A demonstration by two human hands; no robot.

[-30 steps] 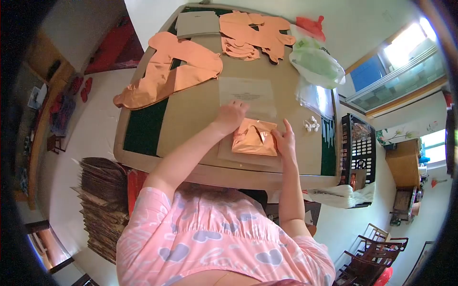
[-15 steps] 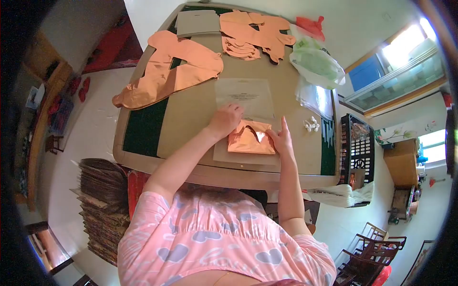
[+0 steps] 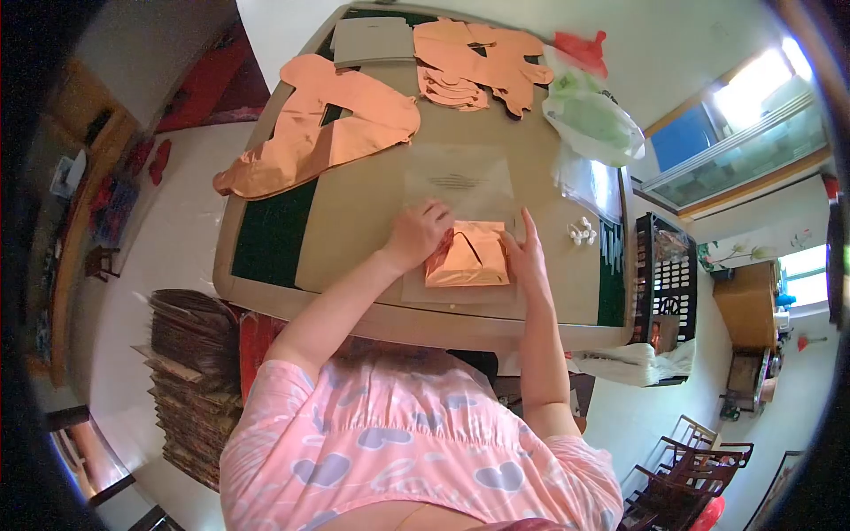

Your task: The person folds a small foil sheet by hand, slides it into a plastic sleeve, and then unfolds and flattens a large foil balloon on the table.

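A folded rose-gold foil balloon [image 3: 468,257] lies on a clear plastic bag [image 3: 460,168] with printed lines on it. My left hand [image 3: 420,235] is at the balloon's upper left edge, its fingers curled onto that side; the fingertips are partly hidden. At the opposite edge rests my right hand [image 3: 529,258], thumb against the foil and index finger stretched out straight, away from the thumb. Its other fingers are mostly hidden. A thin dark slit crosses the top of the folded foil.
Flat foil balloons [image 3: 328,133] spread across the table's far left; more foil pieces [image 3: 482,57] lie behind, beside a grey card stack [image 3: 374,42]. To the right are plastic bags [image 3: 591,119], small white pieces [image 3: 582,232] and a black crate [image 3: 664,274].
The gap in the folded foil has narrowed and its top looks flatter. Both hands stay at its sides, with only small shifts. The whole view has moved slightly.
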